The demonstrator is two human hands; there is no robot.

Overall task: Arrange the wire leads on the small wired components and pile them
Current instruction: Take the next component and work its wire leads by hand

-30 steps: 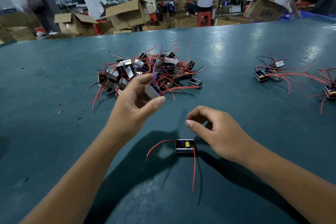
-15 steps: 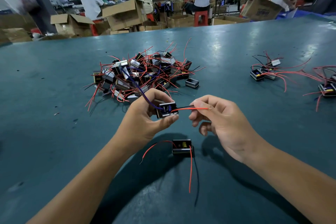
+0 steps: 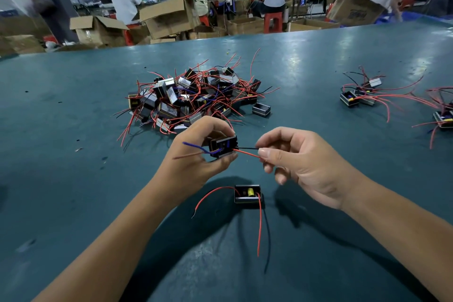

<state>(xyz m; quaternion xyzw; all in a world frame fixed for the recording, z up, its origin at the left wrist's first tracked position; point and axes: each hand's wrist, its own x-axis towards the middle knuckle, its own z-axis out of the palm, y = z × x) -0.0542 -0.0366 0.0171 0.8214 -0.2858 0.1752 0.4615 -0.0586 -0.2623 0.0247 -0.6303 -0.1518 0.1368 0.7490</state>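
Centrally, above the counter (image 3: 73, 179), the left hand (image 3: 196, 162) grips a small wired component (image 3: 223, 146); the right hand (image 3: 301, 162) pinches its red and black leads (image 3: 247, 152). Beyond lies the tangled pile (image 3: 196, 98).

There is one view only, from a wide-angle camera on the person's head, looking forward and down across the teal table (image 3: 73, 179) from its near edge. It sits close over both forearms, which reach in from the bottom corners. The table's far edge runs across the upper third, with the workshop beyond it, bent by the lens.
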